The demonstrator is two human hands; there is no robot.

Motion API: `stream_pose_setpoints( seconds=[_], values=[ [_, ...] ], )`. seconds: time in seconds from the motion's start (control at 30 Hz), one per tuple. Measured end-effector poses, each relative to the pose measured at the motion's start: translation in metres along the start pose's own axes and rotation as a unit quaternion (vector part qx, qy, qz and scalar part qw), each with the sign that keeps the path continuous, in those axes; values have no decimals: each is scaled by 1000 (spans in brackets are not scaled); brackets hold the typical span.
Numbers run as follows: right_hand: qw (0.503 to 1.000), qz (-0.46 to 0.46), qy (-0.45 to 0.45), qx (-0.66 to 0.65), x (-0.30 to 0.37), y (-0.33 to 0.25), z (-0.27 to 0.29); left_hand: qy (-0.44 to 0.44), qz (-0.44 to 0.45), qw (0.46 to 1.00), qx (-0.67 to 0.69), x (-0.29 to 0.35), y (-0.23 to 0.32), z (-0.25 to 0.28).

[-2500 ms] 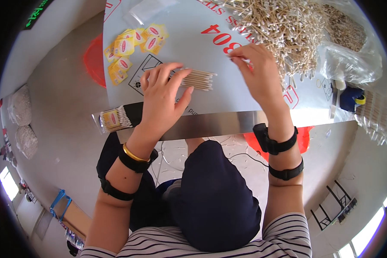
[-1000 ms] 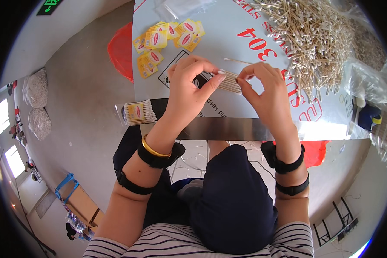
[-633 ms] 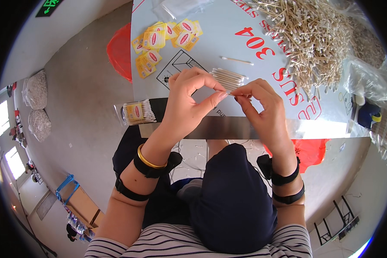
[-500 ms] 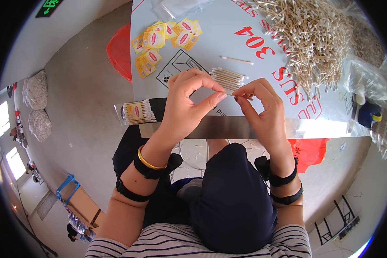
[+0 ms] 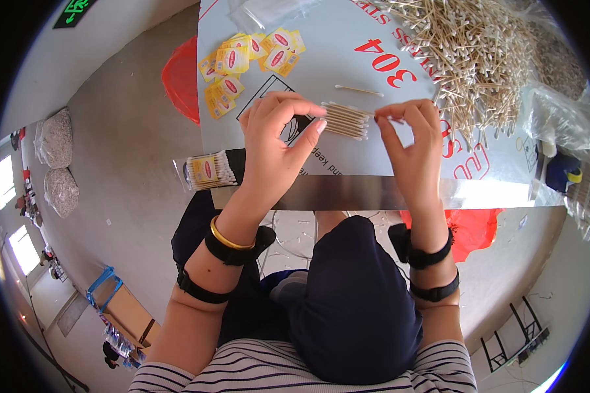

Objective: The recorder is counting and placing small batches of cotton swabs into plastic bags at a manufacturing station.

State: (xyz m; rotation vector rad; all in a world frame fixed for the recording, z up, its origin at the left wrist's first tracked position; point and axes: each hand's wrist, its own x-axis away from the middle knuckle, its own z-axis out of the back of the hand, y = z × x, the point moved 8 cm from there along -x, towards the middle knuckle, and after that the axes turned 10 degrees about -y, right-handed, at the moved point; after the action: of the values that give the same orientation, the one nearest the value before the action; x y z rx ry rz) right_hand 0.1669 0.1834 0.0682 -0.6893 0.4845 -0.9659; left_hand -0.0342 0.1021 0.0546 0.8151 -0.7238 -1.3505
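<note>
Swabs (image 5: 345, 120) lie side by side on the desk (image 5: 321, 59) between the left hand (image 5: 272, 128), thumb and forefinger parted, and the right hand (image 5: 416, 134), whose grip I cannot tell, apparently so both ends stay reachable.

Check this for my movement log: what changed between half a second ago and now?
The left hand moved away from the body and leftward, to the left end of the row of swabs; the right hand moved away and rightward, to its right end. The single swab pinched between them no longer shows there; where it went is unclear. The yellow cards and filled pouch stayed.
</note>
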Motion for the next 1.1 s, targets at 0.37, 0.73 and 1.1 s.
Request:
stream_pose_setpoints(
  seconds=[0.37, 0.73, 1.1],
  values=[
    [998, -12, 56, 17, -9, 30, 5, -40, -97, 965, -240, -30, 16, -45],
    [965, -178, 90, 170, 63, 106, 78, -71, -102, 957, -262, -13, 15, -39],
    [949, -218, 109, 201, 56, 129, 72, -153, -109, 920, -343, -1, 6, -70]
  ],
)
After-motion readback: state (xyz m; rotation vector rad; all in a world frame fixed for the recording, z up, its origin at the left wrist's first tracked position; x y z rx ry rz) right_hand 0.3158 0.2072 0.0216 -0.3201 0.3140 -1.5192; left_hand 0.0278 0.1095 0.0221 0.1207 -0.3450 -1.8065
